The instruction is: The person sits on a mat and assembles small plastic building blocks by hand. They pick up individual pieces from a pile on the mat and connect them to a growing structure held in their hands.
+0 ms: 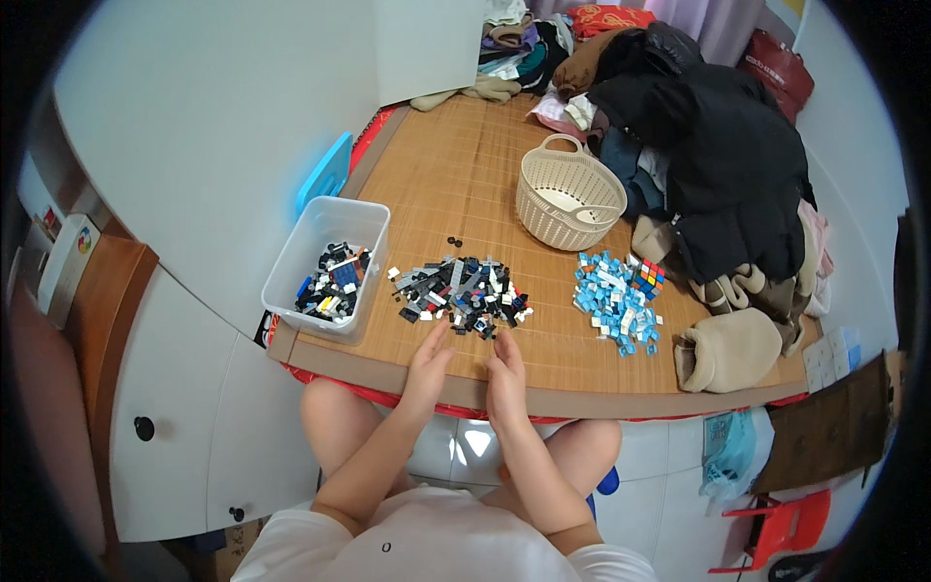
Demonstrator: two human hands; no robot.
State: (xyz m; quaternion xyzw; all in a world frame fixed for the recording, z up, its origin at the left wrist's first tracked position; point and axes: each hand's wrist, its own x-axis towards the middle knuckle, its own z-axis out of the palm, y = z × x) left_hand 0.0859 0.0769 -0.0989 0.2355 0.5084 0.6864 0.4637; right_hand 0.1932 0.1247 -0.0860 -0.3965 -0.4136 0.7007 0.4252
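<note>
My left hand point(426, 369) and my right hand point(505, 378) reach over the near edge of the mat-covered surface, palms turned toward each other with a gap between. Fingers on both are stretched out and nothing is held. Just beyond the fingertips lies a loose pile of building bricks point(464, 291), mostly black, grey and white with a few red ones. Whether the fingertips touch the nearest bricks I cannot tell. To the left stands a clear plastic box point(274, 287) with more mixed bricks point(336, 281) inside. A pile of light blue and white bricks point(617, 303) lies to the right.
Beside the blue pile sits a puzzle cube point(647, 278). A beige basket point(570, 189) stands behind it. Dark clothes point(713, 145) are heaped at the right, with a beige cloth item point(737, 351) near the front edge. A blue lid point(327, 173) leans behind the box.
</note>
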